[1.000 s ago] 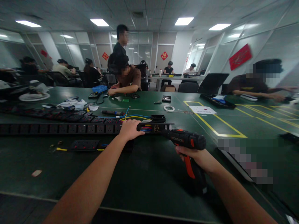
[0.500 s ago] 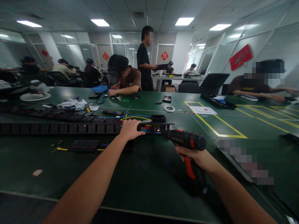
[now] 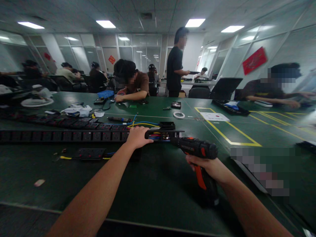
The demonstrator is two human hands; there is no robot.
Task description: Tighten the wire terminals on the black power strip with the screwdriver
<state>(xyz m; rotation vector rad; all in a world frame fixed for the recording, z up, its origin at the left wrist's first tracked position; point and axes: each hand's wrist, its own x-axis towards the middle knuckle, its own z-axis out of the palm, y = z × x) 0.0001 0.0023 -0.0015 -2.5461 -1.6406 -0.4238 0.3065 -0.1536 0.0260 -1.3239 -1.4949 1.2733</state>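
Note:
My right hand (image 3: 204, 164) is wrapped round the grip of a black and orange cordless drill (image 3: 197, 148). The drill's nose points left at the open end of a long black power strip (image 3: 98, 136), where coloured wires (image 3: 156, 136) and a small metal part show. Whether the bit touches anything is too dark to tell. Near that end my left hand (image 3: 139, 136) grips the strip from above, thumb on the near side. Behind it lies a second row of black sockets (image 3: 86, 124) with blue and yellow wires and a black end piece (image 3: 167, 125).
Nearer me lies a loose socket block (image 3: 90, 153) with yellow leads. Beyond the strips are a dark screwdriver-like tool (image 3: 118, 119), a roll of white tape (image 3: 179, 115) and a paper sheet (image 3: 214, 116). A blue basket (image 3: 105, 94) stands near a seated person leaning over the green table (image 3: 153, 194).
My hands, the drill and the power strip hold the same positions. In the background, the standing person has moved to the right.

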